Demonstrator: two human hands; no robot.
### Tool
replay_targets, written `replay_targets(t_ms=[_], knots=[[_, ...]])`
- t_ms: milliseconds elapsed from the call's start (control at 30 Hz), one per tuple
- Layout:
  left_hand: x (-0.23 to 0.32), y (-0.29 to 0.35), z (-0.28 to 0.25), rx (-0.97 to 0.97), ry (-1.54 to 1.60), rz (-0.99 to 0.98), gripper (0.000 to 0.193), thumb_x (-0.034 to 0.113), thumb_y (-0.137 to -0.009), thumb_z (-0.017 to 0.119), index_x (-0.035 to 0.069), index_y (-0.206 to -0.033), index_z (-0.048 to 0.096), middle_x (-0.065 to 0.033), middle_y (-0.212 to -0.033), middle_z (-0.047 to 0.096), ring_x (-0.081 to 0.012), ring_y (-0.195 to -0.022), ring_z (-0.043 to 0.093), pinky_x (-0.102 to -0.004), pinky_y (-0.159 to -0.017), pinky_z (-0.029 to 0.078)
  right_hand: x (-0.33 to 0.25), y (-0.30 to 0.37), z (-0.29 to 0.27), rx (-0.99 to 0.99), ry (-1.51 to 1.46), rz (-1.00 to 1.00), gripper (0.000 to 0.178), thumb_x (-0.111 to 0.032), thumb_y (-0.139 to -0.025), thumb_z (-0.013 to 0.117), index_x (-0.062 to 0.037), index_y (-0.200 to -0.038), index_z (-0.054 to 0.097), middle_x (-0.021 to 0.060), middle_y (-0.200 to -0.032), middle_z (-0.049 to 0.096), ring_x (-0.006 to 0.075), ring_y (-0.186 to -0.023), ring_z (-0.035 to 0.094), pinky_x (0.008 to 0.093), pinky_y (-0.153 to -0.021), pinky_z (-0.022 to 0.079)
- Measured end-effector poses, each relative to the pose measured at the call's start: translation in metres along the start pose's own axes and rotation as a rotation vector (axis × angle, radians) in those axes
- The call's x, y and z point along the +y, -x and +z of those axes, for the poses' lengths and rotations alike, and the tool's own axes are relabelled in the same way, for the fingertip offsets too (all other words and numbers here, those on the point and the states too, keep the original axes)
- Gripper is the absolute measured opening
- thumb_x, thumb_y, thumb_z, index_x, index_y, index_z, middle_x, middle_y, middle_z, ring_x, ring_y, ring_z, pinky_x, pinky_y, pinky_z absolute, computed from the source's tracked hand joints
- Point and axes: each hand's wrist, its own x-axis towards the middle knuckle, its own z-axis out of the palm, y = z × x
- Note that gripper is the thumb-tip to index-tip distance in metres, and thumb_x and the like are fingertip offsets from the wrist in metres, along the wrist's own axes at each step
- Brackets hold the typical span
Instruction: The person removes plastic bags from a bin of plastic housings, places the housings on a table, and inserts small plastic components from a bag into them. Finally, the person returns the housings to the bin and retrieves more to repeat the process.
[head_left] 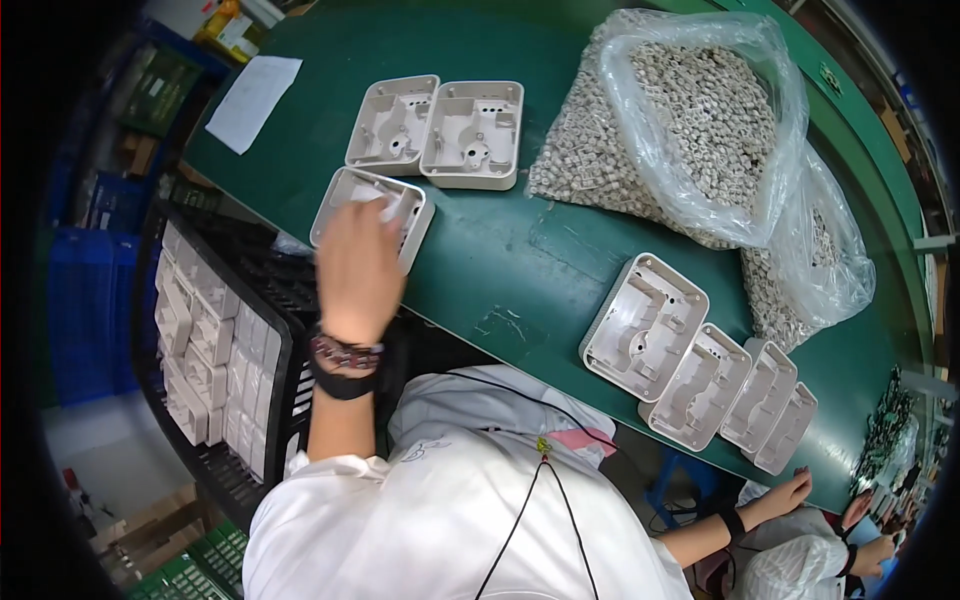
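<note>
Desk, one, green-topped, bearing the following.

Housings, pale, open, shallow, with rounded corners: seven counted on the desk.
- Left group, three: two side by side, one left and one right; the third, the near housing, lies just below them at the desk's near edge, under the left hand.
- Right group, four, in a close slanting row along the near edge: first, second, third, fourth. All four show their open insides.

Hands of the wearer: two.
- Left hand, one, blurred, back upward, fingers reaching into the near housing. Fingertips mostly hidden; cannot tell whether they are clamped on anything. At its wrist: one patterned bracelet, one black band.
- Right hand, one, at the desk edge, near the fourth housing of the row. Small in view; cannot tell whether its fingers are apart or together. One black wristband.

Bags, clear plastic, two: a large open bag and a smaller bag beside it, both filled with small pale pieces, too many to count.

Paper sheet, one, white, far left.

Crate, one, black, left of the wearer, packed with pale parts; number uncertain.
</note>
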Motion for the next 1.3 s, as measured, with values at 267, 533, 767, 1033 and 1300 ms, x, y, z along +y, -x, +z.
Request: replay_targets(t_ms=[267, 533, 767, 1033, 1300], knots=[[0.006, 0.026, -0.029, -0.363, -0.080, 0.195, 0.060, 0.015, -0.076, 0.061, 0.000, -0.129, 0.037, -0.0084, -0.089, 0.060, -0.0269, -0.086, 0.053, -0.0394, -0.075, 0.041, -0.045, 0.045, 0.050, -0.127, -0.586, 0.171, 0.055, -0.044, -0.095, 0.031, 0.0035, -0.118, 0.048, 0.0159, -0.117, 0.053, 0.0247, -0.104, 0.052, 0.0353, -0.091, 0.040], [0.093, 0.023, -0.002, -0.370, 0.452, 0.289, 0.048, 0.012, -0.076, 0.062, 0.002, -0.120, 0.046, -0.0118, -0.092, 0.062, -0.0291, -0.075, 0.058, -0.0386, -0.068, 0.045, -0.061, 0.049, 0.055, -0.005, -0.550, 0.356, 0.057, -0.039, -0.097, 0.022, 0.0073, -0.124, 0.043, 0.0169, -0.122, 0.050, 0.0277, -0.108, 0.050, 0.0363, -0.094, 0.037], [0.134, 0.002, -0.002, -0.282, 0.751, 0.293, 0.038, 0.024, -0.084, 0.054, 0.000, -0.113, 0.050, -0.0183, -0.098, 0.060, -0.0351, -0.085, 0.058, -0.0396, -0.071, 0.046, -0.058, 0.050, 0.048, -0.057, -0.516, 0.324, 0.056, -0.038, -0.097, 0.022, 0.0076, -0.120, 0.045, 0.0172, -0.119, 0.052, 0.0260, -0.105, 0.051, 0.0349, -0.091, 0.039], [0.034, -0.096, 0.029, 0.395, -0.112, 0.016, 0.038, 0.026, -0.077, 0.062, 0.000, -0.104, 0.056, -0.0189, -0.090, 0.060, -0.0348, -0.083, 0.058, -0.0424, -0.076, 0.046, -0.032, 0.040, 0.038, -0.013, -0.472, 0.251, 0.054, -0.038, -0.097, 0.026, 0.0082, -0.116, 0.048, 0.0164, -0.115, 0.054, 0.0243, -0.102, 0.052, 0.0342, -0.090, 0.040], [0.018, -0.086, 0.083, -0.111, 0.068, -0.188, 0.033, 0.021, -0.082, 0.051, 0.011, -0.113, 0.055, -0.0189, -0.094, 0.062, -0.0373, -0.087, 0.059, -0.0447, -0.072, 0.047, 0.000, 0.012, 0.044, 0.095, -0.186, 0.088, 0.041, -0.025, -0.091, 0.044, 0.0099, -0.110, 0.053, 0.0151, -0.108, 0.058, 0.0216, -0.096, 0.053, 0.0329, -0.087, 0.040]])
